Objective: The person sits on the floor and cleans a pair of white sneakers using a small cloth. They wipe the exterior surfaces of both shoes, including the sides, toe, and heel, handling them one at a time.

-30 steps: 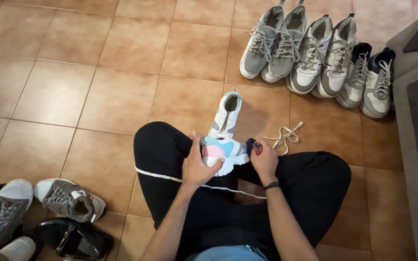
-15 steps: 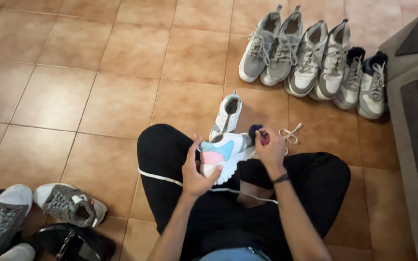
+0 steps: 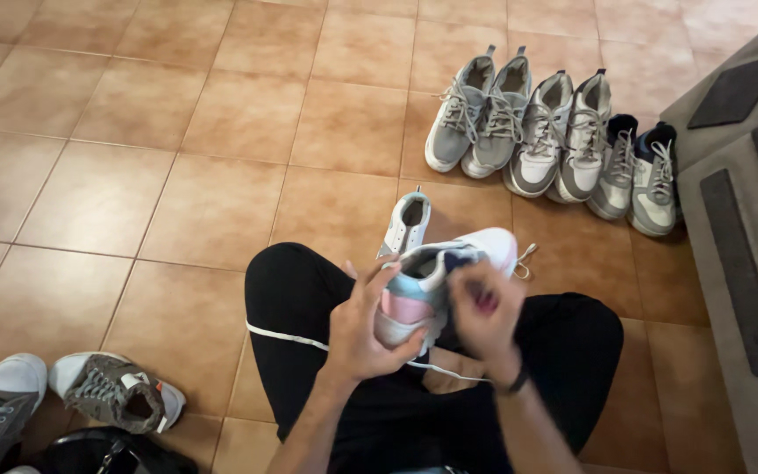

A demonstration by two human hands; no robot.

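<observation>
I sit cross-legged on the tiled floor in black trousers. My left hand [image 3: 363, 326] grips the heel end of a white sneaker with pink and light blue panels [image 3: 436, 274], held over my lap with its toe pointing away to the right. My right hand [image 3: 484, 307] is blurred at the sneaker's tongue, fingers closed on a dark part of it. A loose white shoelace [image 3: 309, 340] lies across my legs. The matching white sneaker [image 3: 406, 223] stands on the floor just beyond my knee. Another white lace [image 3: 525, 258] pokes out behind the held shoe.
Several grey and white sneakers [image 3: 547, 136] stand in a row at the upper right. A grey rug [image 3: 743, 237] with dark patches lies along the right edge. More shoes, grey ones [image 3: 120, 394] and a black one, sit at the lower left.
The held sneaker has been turned so its toe points away to the right. My right hand moved from its far end to the tongue. The view shifted, so the shoes look lower.
</observation>
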